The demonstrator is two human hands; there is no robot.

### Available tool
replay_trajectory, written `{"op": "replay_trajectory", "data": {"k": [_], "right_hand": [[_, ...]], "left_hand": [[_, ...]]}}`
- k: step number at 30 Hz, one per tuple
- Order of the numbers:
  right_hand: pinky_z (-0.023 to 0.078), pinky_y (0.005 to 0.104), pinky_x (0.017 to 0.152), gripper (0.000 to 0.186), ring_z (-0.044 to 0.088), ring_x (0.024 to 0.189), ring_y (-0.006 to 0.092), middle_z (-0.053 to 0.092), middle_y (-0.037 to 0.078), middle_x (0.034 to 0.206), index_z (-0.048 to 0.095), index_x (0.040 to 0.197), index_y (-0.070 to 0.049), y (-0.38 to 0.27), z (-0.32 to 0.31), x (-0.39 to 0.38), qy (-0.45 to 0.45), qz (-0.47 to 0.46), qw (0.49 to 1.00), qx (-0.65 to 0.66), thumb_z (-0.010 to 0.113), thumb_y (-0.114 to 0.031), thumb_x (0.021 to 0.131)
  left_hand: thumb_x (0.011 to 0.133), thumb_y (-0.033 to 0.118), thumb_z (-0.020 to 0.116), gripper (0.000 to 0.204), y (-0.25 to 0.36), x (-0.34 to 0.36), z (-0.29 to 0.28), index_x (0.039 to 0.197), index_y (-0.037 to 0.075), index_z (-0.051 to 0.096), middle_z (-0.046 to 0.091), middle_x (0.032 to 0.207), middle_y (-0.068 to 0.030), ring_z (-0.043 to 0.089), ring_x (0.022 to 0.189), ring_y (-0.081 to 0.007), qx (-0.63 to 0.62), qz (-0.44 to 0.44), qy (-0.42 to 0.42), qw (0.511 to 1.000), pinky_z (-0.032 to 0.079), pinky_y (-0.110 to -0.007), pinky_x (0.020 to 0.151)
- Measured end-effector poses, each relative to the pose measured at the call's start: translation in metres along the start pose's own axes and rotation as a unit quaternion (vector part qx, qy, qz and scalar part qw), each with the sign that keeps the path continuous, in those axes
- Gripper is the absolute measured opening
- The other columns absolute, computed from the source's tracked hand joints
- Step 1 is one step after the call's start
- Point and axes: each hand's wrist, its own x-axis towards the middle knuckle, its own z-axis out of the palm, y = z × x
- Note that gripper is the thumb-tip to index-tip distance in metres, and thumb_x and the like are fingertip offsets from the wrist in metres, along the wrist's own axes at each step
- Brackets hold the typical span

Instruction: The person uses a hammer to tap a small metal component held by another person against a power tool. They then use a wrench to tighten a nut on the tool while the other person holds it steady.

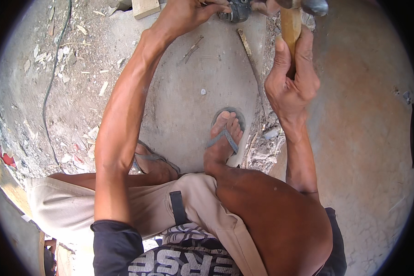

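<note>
My right hand (293, 76) is closed around the wooden handle of a hammer (290, 32), held upright. Its metal head reaches the top edge and is partly cut off. Up at the top middle, my left hand (188, 13) has its thumb and fingers closed at the side of a dark, rounded object (237, 11). The top edge cuts off most of that object, so its kind does not show. Just right of it are fingers of what looks like another person's hand (265, 7). The hammer head is to the right of these fingers, apart from them.
Below my hands lies a grey concrete strip (184, 92), with my sandalled feet (224, 133) on it. A thin wooden stick (250, 55) lies along its right side. Rubble and wood chips cover the left ground, crossed by a dark cable (48, 87). A wood block (145, 8) lies at the top.
</note>
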Motion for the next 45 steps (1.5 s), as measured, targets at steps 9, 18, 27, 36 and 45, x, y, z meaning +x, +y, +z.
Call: {"op": "replay_trajectory", "data": {"k": [9,18,27,36,45], "right_hand": [[0.048,0.0244,0.054,0.034,0.054,0.06,0.0074,0.07,0.017,0.08,0.066,0.13,0.002,0.0,-0.001,-0.004,-0.005,0.015,1.0,0.018,0.068,-0.003,0.096],[0.051,0.0237,0.058,0.037,0.059,0.067,0.0067,0.075,0.017,0.092,0.063,0.131,0.006,-0.003,-0.008,-0.005,-0.074,0.078,0.994,-0.003,0.068,-0.003,0.096],[0.049,0.0312,0.053,0.033,0.06,0.058,0.0162,0.066,0.018,0.074,0.062,0.128,0.008,0.01,-0.003,-0.018,-0.034,0.055,0.997,0.029,0.062,0.001,0.096],[0.052,0.023,0.064,0.036,0.062,0.077,0.0062,0.075,0.015,0.094,0.063,0.133,0.003,0.013,-0.007,-0.015,-0.084,0.091,0.992,0.019,0.066,-0.005,0.098],[0.048,0.0345,0.054,0.038,0.061,0.056,0.0244,0.062,0.02,0.071,0.06,0.132,0.004,0.004,0.001,0.005,-0.05,0.037,0.997,0.039,0.063,0.0,0.094]], "left_hand": [[0.086,0.0,0.073,0.01,-0.001,-0.002,0.003,0.094,0.001,0.078,0.077,0.083,-0.0125,0.072,0.073,-0.0171,-0.01,-0.016,-0.004,1.0,0.055,-0.03,0.066],[0.091,-0.001,0.069,0.01,-0.014,-0.001,0.01,0.096,-0.003,0.078,0.077,0.084,-0.0076,0.069,0.075,-0.0116,-0.115,-0.106,0.023,0.987,0.056,-0.027,0.069],[0.092,0.002,0.071,0.01,-0.005,-0.003,0.013,0.095,-0.004,0.078,0.075,0.081,-0.0034,0.063,0.074,-0.007,-0.153,-0.173,0.049,0.972,0.053,-0.024,0.067],[0.09,0.0,0.072,0.008,0.002,-0.003,0.012,0.094,-0.002,0.079,0.075,0.079,-0.0047,0.061,0.07,-0.0068,-0.099,-0.137,0.035,0.985,0.051,-0.025,0.063],[0.089,-0.003,0.071,0.009,-0.008,-0.007,0.014,0.093,-0.003,0.079,0.076,0.081,-0.0074,0.064,0.072,-0.0082,-0.104,-0.115,0.047,0.987,0.052,-0.025,0.065]]}}
